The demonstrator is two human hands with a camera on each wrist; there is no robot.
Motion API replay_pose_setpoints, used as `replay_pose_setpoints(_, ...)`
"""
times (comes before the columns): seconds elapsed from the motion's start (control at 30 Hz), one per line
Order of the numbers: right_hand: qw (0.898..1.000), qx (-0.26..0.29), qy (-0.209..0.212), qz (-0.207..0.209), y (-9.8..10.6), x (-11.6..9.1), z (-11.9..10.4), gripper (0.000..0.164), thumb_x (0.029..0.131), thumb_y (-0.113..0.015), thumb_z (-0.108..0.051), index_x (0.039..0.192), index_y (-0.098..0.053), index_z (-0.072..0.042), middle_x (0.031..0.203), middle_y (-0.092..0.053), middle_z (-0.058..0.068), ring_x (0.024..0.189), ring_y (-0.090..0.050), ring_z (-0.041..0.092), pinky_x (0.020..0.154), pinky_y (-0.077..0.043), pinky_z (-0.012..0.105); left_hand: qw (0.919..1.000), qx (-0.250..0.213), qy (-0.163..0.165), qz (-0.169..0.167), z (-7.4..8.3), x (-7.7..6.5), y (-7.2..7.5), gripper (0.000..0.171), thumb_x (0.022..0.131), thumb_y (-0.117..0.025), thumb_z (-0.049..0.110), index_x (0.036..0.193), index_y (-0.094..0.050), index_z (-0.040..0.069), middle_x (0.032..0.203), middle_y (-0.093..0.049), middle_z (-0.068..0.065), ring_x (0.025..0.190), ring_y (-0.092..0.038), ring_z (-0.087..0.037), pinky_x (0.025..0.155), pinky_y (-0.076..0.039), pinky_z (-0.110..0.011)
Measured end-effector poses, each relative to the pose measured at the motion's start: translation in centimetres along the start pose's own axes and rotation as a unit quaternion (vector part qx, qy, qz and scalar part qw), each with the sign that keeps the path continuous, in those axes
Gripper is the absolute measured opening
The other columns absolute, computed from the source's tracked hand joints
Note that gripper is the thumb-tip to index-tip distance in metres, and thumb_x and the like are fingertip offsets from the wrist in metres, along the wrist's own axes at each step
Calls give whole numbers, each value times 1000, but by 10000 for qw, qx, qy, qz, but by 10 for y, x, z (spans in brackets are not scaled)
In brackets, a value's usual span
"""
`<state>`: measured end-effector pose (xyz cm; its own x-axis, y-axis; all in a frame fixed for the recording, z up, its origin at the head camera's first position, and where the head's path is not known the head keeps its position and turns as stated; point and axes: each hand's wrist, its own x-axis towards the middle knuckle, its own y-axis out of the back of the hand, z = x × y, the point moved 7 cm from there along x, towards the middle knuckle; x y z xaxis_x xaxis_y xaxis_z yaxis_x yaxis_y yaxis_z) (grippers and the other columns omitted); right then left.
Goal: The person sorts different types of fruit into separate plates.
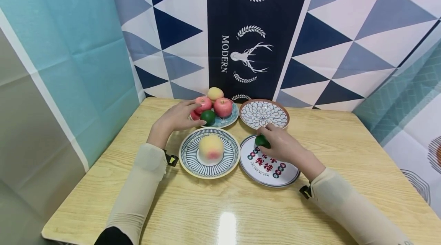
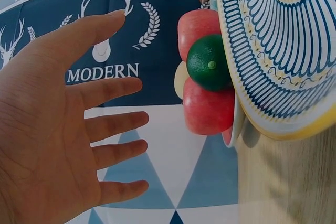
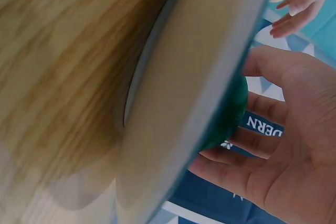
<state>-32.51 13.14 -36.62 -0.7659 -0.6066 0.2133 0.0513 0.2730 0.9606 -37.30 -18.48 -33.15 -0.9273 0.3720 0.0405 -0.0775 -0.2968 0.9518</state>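
My right hand (image 1: 280, 144) curls its fingers round a green lime (image 1: 262, 141) over the far left part of a white plate with red lettering (image 1: 255, 174). In the right wrist view the plate's rim partly hides that lime (image 3: 235, 111). My left hand (image 1: 176, 116) is beside a blue plate (image 1: 229, 121) of fruit, fingers spread and holding nothing. That plate bears red apples (image 1: 223, 107), a second lime (image 1: 208, 117) and a yellow peach (image 1: 215, 94). The left wrist view shows the left palm (image 2: 47, 129) with fingers apart from the fruit.
A larger peach (image 1: 211, 146) sits on a striped plate (image 1: 187, 160) in front of the fruit plate. Behind the lettered plate stands a brown-rimmed plate with a petal pattern (image 1: 263, 113). A patterned curtain (image 1: 182, 46) closes off the table's (image 1: 186, 214) far edge.
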Motion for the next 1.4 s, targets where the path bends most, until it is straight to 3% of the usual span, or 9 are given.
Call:
replay_pose_setpoints(0.77, 9998, 47, -110, -135, -4, -2, 4, 44, 94, -80, -20, 133, -65, -5, 106, -61, 9, 85, -57, 20, 73, -53, 37, 10000, -3, 46, 3, -1, -1, -3, 86, 96, -67, 63, 163, -43, 15, 169, -33, -17, 155, -31, -39, 121, -33, -63)
replay_pose_setpoints(1.4, 9987, -77, -440, -226, 6, -12, 7, 61, 98, -76, -38, 148, -58, -8, 128, -61, 18, 101, -61, 29, 85, -56, 49, 9998, -195, -58, -78, -2, 3, -3, 87, 96, -67, 63, 163, -43, 12, 168, -34, -19, 155, -32, -39, 121, -33, -63)
